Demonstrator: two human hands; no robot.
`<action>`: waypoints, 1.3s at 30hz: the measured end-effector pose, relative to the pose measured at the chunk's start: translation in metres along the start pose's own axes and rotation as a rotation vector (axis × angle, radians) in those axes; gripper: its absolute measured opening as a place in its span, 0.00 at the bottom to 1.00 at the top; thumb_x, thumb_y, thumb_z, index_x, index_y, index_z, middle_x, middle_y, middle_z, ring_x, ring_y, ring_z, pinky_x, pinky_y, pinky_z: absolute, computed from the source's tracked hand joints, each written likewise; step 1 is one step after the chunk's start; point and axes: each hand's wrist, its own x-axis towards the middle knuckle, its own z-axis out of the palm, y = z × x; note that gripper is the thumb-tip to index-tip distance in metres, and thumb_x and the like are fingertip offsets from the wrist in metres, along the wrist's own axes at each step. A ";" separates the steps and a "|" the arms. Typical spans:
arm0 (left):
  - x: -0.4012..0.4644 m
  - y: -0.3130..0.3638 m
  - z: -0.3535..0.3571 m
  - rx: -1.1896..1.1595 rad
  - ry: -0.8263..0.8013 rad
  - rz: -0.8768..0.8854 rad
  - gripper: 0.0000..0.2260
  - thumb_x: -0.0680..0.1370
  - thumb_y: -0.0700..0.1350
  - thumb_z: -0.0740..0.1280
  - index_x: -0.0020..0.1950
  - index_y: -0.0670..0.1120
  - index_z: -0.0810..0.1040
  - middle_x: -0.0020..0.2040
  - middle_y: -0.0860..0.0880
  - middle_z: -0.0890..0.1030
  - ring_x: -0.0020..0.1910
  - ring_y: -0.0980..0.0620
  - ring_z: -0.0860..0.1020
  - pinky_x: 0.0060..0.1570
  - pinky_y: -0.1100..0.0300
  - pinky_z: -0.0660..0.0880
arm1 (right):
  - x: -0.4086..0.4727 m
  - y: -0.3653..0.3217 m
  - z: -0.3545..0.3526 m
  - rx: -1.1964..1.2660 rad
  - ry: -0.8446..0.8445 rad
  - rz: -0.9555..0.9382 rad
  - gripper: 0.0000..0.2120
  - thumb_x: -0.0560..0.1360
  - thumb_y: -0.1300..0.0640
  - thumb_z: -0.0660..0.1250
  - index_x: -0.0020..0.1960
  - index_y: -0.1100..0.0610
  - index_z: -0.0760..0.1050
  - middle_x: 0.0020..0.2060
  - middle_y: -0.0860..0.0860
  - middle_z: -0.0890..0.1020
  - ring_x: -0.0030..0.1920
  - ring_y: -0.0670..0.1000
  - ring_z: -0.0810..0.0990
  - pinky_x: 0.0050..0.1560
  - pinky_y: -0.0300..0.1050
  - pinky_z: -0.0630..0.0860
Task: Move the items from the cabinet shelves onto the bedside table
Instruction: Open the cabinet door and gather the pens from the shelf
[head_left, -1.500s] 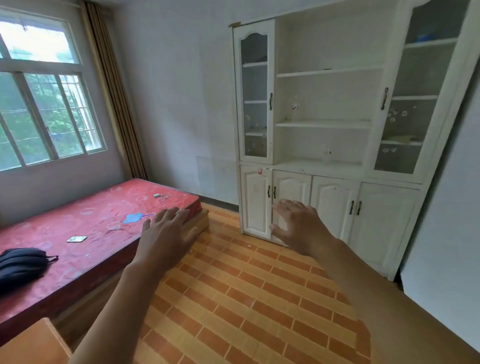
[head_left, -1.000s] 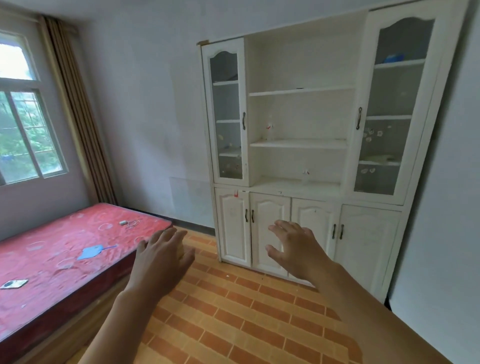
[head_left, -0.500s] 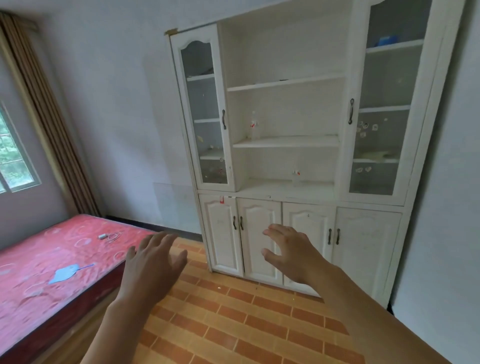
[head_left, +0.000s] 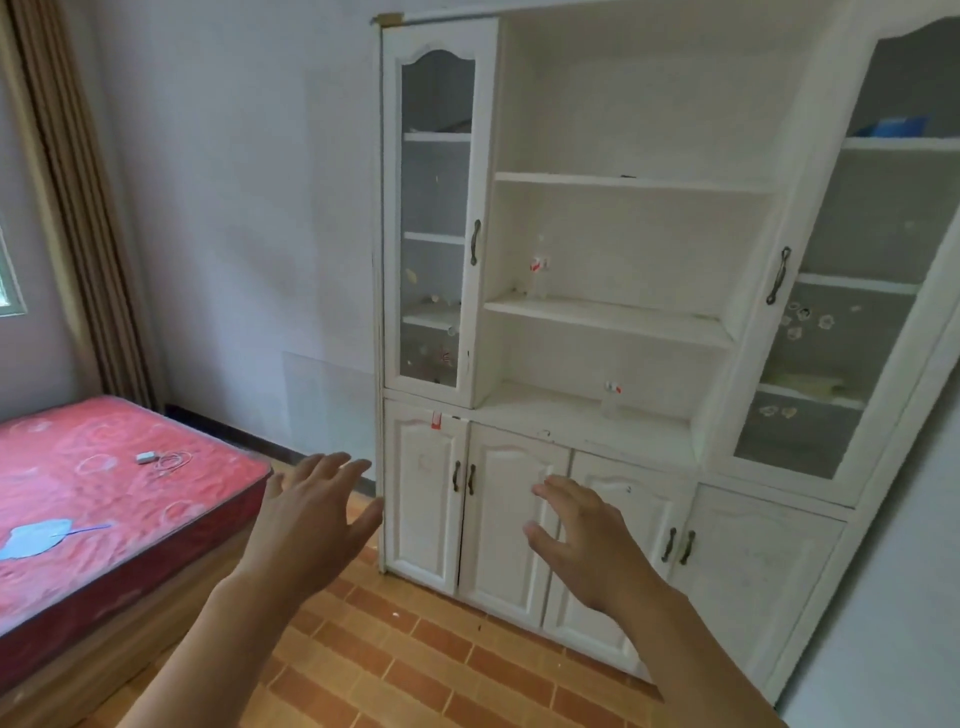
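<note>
Cabinet (head_left: 649, 312) now fills most of what we see, where a moment ago the bed (head_left: 104, 509) and the window took up the left half of the view; we have turned toward the shelves and come closer, so we judge the task to be at its approach stage, with nothing lifted yet. On the open middle shelf (head_left: 608, 314) stands a small clear bottle with a red label (head_left: 538, 270), at the left end near the back wall. A second small bottle (head_left: 611, 399) stands on the counter ledge below it, toward the right. Behind the glass doors on either side we can make out a few small things, but they are too dim to name. The bedside table is not in sight, so the carry will mean turning away again. Our left hand (head_left: 306, 525) is raised in front of the lower doors with fingers straight and spread, holding nothing and touching nothing. Our right hand (head_left: 587, 545) is likewise empty, its fingers loosely bent and apart, well short of either bottle.
</note>
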 end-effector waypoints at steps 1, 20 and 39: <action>0.015 -0.007 0.001 -0.010 -0.007 -0.001 0.42 0.73 0.74 0.39 0.79 0.57 0.67 0.79 0.53 0.69 0.80 0.49 0.65 0.77 0.38 0.63 | 0.017 -0.005 0.001 0.006 0.000 0.003 0.28 0.85 0.39 0.57 0.82 0.46 0.62 0.82 0.44 0.60 0.82 0.46 0.56 0.81 0.52 0.53; 0.235 -0.090 0.086 -0.019 -0.062 0.110 0.38 0.75 0.70 0.43 0.77 0.55 0.70 0.76 0.52 0.73 0.77 0.48 0.68 0.74 0.41 0.66 | 0.236 0.016 0.049 0.016 0.075 0.117 0.28 0.84 0.38 0.58 0.81 0.45 0.63 0.82 0.44 0.61 0.82 0.47 0.56 0.82 0.54 0.54; 0.480 -0.005 0.188 -0.034 0.002 0.039 0.28 0.82 0.65 0.56 0.78 0.53 0.69 0.77 0.50 0.72 0.77 0.45 0.68 0.75 0.38 0.66 | 0.491 0.190 0.023 -0.042 0.099 -0.001 0.27 0.83 0.40 0.59 0.80 0.49 0.66 0.81 0.48 0.64 0.80 0.50 0.60 0.79 0.56 0.58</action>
